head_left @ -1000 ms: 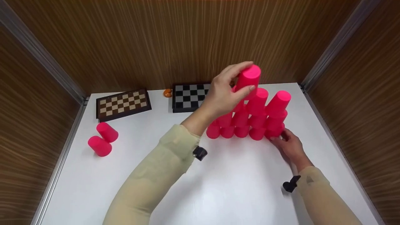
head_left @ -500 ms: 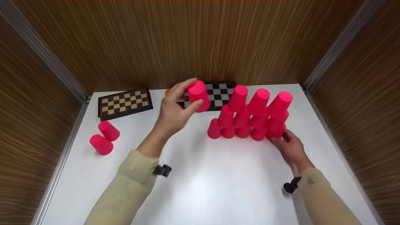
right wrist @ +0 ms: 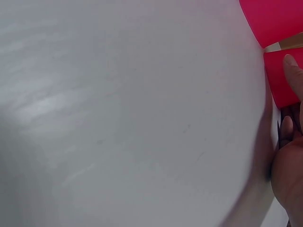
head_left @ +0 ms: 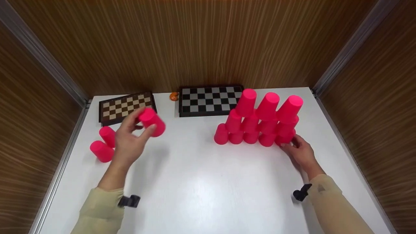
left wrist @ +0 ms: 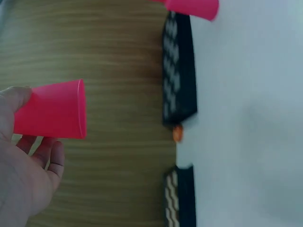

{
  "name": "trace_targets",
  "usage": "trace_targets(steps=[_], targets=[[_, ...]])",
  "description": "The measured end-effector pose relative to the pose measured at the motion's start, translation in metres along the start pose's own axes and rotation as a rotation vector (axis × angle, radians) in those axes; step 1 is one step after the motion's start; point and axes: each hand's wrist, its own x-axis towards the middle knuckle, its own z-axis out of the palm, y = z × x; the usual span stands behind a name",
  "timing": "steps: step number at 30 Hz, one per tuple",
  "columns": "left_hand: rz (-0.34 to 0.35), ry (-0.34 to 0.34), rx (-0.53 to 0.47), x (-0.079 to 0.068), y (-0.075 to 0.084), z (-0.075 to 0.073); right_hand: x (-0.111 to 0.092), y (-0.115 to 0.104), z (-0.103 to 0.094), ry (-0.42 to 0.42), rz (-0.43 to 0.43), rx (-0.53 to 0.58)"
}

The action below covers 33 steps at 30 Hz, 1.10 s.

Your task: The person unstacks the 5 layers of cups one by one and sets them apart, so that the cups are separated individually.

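Well, my left grip point(head_left: 129, 143) is curled round a pink cup point(head_left: 152, 122), thumb on one side and fingers on the other, holding it up off the table point(head_left: 195, 185), mouth down and a little tilted. Just to the left, two more pink cups point(head_left: 102, 151) stand mouth down, close together, the far one partly hidden by me. Well apart on the right, my right grip point(head_left: 302, 153) holds the end cup point(head_left: 282, 139) of the stack's bottom row, thumb laid across its face. The pink stack point(head_left: 267, 126) rises in rows of five, four and three. On the far side lie a brown checkered board point(head_left: 110, 109) at left, a small orange thing point(head_left: 174, 96), and a black-and-grey checkered board point(head_left: 208, 100).
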Motion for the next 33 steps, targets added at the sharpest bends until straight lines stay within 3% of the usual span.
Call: trace_targets(steps=[6, 15, 22, 33], targets=[[-0.186, 0.066, 0.092, -0.026, -0.037, -0.040, 0.000, 0.001, 0.001, 0.002, -0.002, -0.038], [-0.300, 0.178, 0.125, -0.065, -0.083, -0.085, -0.005, -0.007, 0.004, -0.003, -0.018, -0.018], [-0.370, 0.235, 0.136, -0.084, -0.108, -0.100, 0.001, 0.001, 0.002, 0.008, -0.021, 0.006], [-0.504, 0.258, 0.153, -0.092, -0.138, -0.110, -0.003, -0.004, 0.005, -0.008, 0.015, 0.148]])
